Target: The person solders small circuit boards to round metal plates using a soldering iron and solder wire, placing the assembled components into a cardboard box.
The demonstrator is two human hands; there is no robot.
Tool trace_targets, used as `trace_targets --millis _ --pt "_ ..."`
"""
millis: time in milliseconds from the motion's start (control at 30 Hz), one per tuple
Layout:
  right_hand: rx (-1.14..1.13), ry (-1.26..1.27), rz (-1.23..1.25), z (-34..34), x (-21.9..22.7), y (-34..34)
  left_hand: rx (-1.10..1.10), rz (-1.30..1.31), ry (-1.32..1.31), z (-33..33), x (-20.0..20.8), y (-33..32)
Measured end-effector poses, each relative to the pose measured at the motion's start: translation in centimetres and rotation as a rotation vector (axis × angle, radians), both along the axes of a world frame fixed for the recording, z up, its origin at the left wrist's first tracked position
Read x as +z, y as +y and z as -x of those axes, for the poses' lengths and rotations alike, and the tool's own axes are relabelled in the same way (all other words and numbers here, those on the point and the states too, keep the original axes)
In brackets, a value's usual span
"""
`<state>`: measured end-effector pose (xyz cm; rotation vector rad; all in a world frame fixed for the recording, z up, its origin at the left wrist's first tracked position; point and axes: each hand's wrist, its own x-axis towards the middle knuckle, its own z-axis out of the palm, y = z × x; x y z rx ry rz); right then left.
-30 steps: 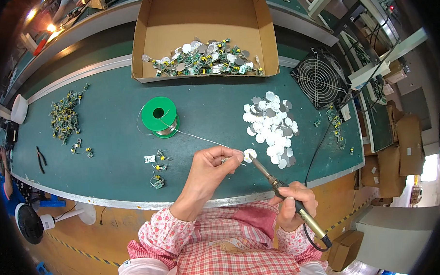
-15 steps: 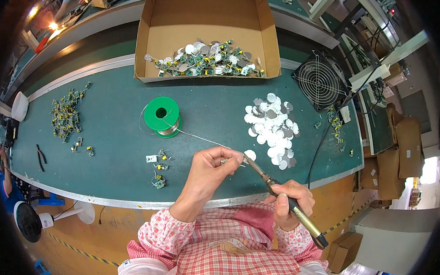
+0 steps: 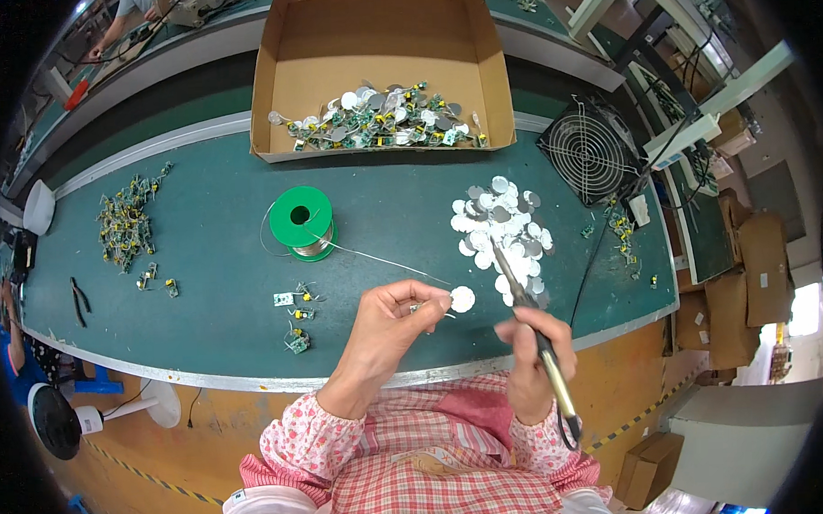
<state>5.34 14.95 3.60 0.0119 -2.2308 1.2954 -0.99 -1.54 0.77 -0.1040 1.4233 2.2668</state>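
Observation:
My left hand (image 3: pixel 387 326) is closed in a pinch in front of me. Between its fingers is a small circuit board (image 3: pixel 417 308), mostly hidden by them, and a round white disc (image 3: pixel 463 299) shows at the fingertips. My right hand (image 3: pixel 534 348) grips a soldering iron (image 3: pixel 549 365) like a pen, its tip over the pile of white and grey discs (image 3: pixel 506 240). A thin solder wire (image 3: pixel 384 260) runs from the green spool (image 3: pixel 302 223) to just above my left fingertips. Several small circuit boards (image 3: pixel 297 340) lie left of my left hand.
At the back stands an open cardboard box (image 3: pixel 377 41) holding boards and discs. A heap of small boards (image 3: pixel 126 222) and pliers (image 3: pixel 79 302) lie at the left. A black fan (image 3: pixel 589 151) with a wire grille stands at the right, and a dark cable (image 3: pixel 592 273) crosses the table.
The soldering iron's tip has moved away from my left fingertips, up and right over the disc pile. The solder wire's end now shows apart from my left fingers, which stay pinched.

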Motion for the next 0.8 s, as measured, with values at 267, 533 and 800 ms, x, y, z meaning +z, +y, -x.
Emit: trace_targets --millis 267,533,800 --pt "0.143 -0.183 0.274 1.2 -1.2 -0.6 -0.304 0.103 0.099 -0.5 0.1 -0.1" --pt "0.24 -0.169 0.119 1.8 -0.7 1.2 -0.424 0.094 0.128 0.3 0.2 0.2" --pt "0.243 -0.163 0.1 1.7 -0.3 1.0 -0.3 0.132 0.222 -0.1 -0.6 0.5"
